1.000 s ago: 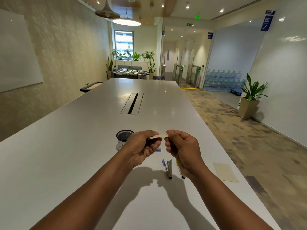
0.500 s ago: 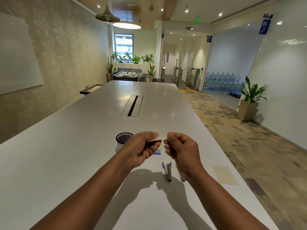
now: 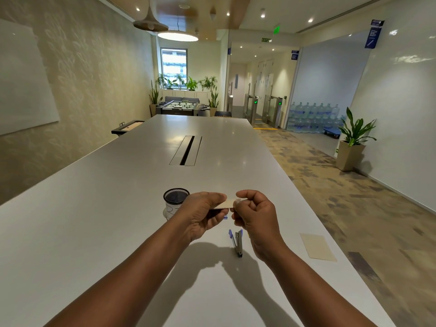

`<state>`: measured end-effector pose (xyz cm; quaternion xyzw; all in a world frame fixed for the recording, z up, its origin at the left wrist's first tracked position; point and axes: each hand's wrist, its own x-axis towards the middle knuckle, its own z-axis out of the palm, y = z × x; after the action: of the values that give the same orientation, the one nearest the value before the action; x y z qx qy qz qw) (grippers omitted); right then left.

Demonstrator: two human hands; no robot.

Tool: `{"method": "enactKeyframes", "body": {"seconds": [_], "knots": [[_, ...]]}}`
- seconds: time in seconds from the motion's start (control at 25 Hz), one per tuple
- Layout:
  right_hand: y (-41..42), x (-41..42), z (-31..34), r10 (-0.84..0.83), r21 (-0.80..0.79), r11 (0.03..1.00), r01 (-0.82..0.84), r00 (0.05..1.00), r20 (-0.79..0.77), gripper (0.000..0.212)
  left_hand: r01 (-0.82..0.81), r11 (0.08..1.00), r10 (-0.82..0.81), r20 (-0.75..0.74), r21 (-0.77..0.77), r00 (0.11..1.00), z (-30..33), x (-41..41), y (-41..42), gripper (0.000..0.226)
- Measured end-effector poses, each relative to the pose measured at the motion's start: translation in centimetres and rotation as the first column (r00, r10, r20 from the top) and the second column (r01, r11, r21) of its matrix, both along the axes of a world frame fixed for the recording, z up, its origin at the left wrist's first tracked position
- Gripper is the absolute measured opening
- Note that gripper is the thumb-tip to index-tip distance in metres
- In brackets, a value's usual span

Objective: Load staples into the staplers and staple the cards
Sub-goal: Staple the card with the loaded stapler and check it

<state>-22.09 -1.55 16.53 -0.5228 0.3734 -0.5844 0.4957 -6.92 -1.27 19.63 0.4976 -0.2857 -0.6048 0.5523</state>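
A long white table fills the room, and the work is all at its near end. Both hands are up above it, holding one tan card between them. The left hand curls round the card's left end, with something dark tucked under it that I cannot make out. The right hand pinches the card's right end with bent fingers. A second tan card lies flat by the right edge of the table, well apart from the hands. A black mesh cup stands just past the left hand. One blue and silver stapler lies open on the table under the hands. I think the stapling is not done yet, because no staple shows in either card.
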Motion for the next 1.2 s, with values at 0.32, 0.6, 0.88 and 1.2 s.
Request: {"method": "enactKeyframes", "body": {"seconds": [0.32,0.6,0.88,1.2], "knots": [[-0.2,-0.1,-0.6,-0.017,0.043,0.999,0.017,1.0,-0.002,0.007,0.066,0.998,-0.066,0.015,-0.02,0.998,-0.4,0.3,0.1,0.02],[-0.3,0.0,-0.7,0.002,0.047,0.999,-0.002,1.0,-0.012,0.01,-0.03,1.0,0.03,-0.001,0.011,1.0,-1.0,-0.1,-0.2,0.014],[-0.4,-0.2,-0.7,-0.009,0.054,0.998,0.009,1.0,0.004,0.01,0.055,0.998,-0.054,0.005,-0.022,0.999,-1.1,0.4,-0.2,0.021],[-0.4,0.0,-0.8,0.034,0.044,0.998,-0.034,0.999,-0.002,0.008,-0.039,0.999,0.039,-0.011,0.013,0.999,-1.4,-0.1,-0.3,0.018]]}}
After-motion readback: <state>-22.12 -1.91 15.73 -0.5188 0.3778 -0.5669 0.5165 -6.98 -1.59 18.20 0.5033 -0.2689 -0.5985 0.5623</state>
